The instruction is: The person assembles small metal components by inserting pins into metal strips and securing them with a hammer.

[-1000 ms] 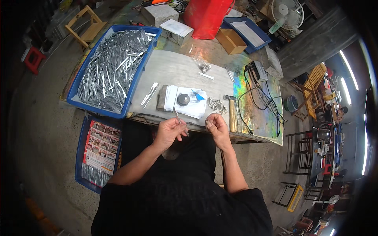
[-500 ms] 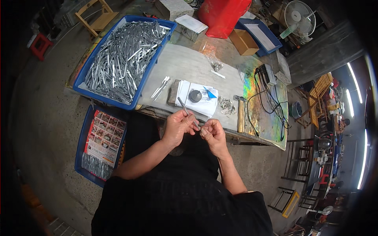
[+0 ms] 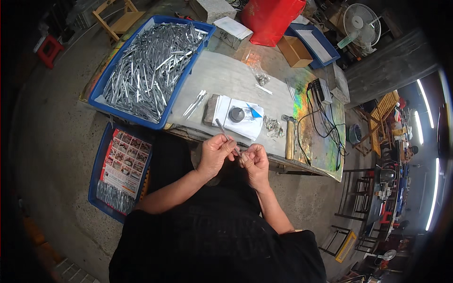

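Observation:
My left hand (image 3: 216,153) is closed around a slim grey metal piece (image 3: 220,125), whose far end sticks up toward the table. Against the piece's near end, the fingertips of my right hand (image 3: 255,162) are pinched together. Whether they also hold some small part is hidden. Both hands are over my lap, just off the table's front edge. Beyond them, a dark round block (image 3: 236,114) rests on white paper sheets (image 3: 245,129) over a stone slab (image 3: 211,111). A heap of small metal bits (image 3: 272,125) lies to the right of the sheets.
A blue tray (image 3: 168,113) heaped with slim metal pieces stands on the left of the table; a lower blue bin (image 3: 96,181) holds more. Two loose metal pieces (image 3: 194,104) lie near the slab. A hammer (image 3: 289,139), black cables (image 3: 311,118) and a red bag (image 3: 271,21) are also there.
The whole view has shifted slightly. My left hand has come a little closer to my right, and the metal piece has moved slightly; both hands keep their grip.

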Tool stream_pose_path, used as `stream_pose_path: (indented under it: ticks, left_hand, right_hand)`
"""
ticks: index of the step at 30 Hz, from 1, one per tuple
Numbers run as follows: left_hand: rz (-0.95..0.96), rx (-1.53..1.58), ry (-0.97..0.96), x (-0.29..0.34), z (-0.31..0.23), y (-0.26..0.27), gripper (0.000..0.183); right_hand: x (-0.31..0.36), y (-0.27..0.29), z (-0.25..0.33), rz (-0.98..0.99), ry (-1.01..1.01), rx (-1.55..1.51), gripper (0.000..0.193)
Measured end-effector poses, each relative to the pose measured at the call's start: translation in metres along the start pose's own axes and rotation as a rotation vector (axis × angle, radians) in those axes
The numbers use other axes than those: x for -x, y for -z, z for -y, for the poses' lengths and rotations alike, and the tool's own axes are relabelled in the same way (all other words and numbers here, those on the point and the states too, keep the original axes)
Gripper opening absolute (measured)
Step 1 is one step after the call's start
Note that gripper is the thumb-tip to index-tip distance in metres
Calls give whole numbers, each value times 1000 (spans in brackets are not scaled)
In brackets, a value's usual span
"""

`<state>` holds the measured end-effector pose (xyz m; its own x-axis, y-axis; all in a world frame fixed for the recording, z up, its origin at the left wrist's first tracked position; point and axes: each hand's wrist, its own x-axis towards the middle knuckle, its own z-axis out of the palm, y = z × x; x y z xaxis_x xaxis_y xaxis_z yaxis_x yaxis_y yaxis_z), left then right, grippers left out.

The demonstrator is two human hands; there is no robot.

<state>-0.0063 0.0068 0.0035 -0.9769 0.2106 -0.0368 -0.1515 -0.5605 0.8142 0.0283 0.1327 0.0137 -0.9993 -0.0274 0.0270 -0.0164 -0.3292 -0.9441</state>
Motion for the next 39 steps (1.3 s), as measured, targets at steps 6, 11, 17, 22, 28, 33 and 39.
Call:
stream_pose_path:
  ticks: [6,11,17,22,28,33,39]
  left_hand:
    - [60,-57,-71,-1,0,3,13]
    - [111,-77,-79,-2,-4,5,12]
    - [8,-3,-27,-5,-5,2,11]
    - [-32,81,27,-14,-5,4,10]
    - [-96,-132,-99,-47,-8,10,11]
    - [-43,-252,-220,-71,-10,6,11]
    - [-46,-390,-273,-86,-2,2,10]
  right_hand:
    - [-2,-5,-5,-74,-41,-205,17]
    - [-4,-10,-2,-142,-42,-237,17]
    - [-10,-13,-6,-177,-27,-173,18]
    - [-10,-13,-3,-180,-53,-180,17]
    - [-2,3,-7,-185,-35,-92,16]
    - [6,14,-5,-222,7,-20,11]
    - [12,23,-6,-261,23,-16,9]
